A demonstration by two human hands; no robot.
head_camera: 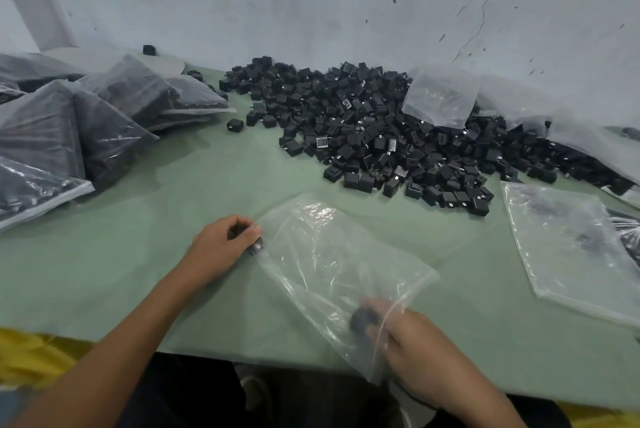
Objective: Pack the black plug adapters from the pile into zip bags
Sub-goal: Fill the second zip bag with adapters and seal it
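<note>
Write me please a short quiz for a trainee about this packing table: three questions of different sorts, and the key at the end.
1. True or false: the filled clear plastic bags lie to the left of the pile of black cube-shaped plug adapters.
2. What does the left hand grip at the edge of the nearest clear plastic zip bag? A) a black plug adapter B) scissors C) nothing
3. Fill in: the pile rests on a ___ table.
Key: 1 true; 2 A; 3 green.
</note>
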